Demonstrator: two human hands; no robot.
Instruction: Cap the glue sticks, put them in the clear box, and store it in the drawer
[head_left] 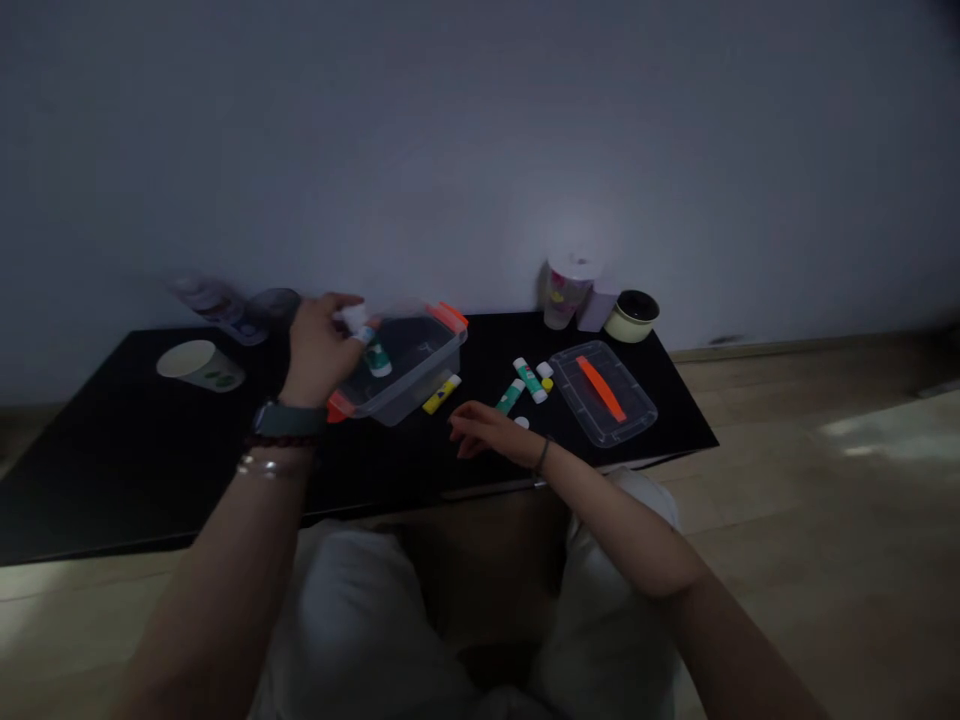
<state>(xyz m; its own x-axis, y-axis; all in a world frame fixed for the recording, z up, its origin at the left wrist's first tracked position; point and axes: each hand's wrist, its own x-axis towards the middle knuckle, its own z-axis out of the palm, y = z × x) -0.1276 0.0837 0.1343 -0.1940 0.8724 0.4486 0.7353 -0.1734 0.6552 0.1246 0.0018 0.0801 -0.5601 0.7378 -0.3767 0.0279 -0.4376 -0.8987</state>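
My left hand (319, 340) is closed at the fingertips over the left side of a clear plastic box (405, 402) with orange latches. It grips a green-and-white glue stick (377, 358), which tilts down over the box; the white part by the fingers is blurred. My right hand (487, 432) hovers by the table's front, fingers loosely bent and apart, holding nothing. A yellow stick (441, 394) lies between that hand and the box. Beyond the right hand lie two green-and-white glue sticks (530, 380), a white cap (545, 369) and a yellow cap (547, 384).
On the black table (150, 450), a clear lid (637, 405) with an orange handle lies at right. Behind it stand a lidded cup (564, 295), a purple box (596, 306) and a cream pot (630, 325). A paper cup (206, 368) and blurred bottle (217, 305) are at left.
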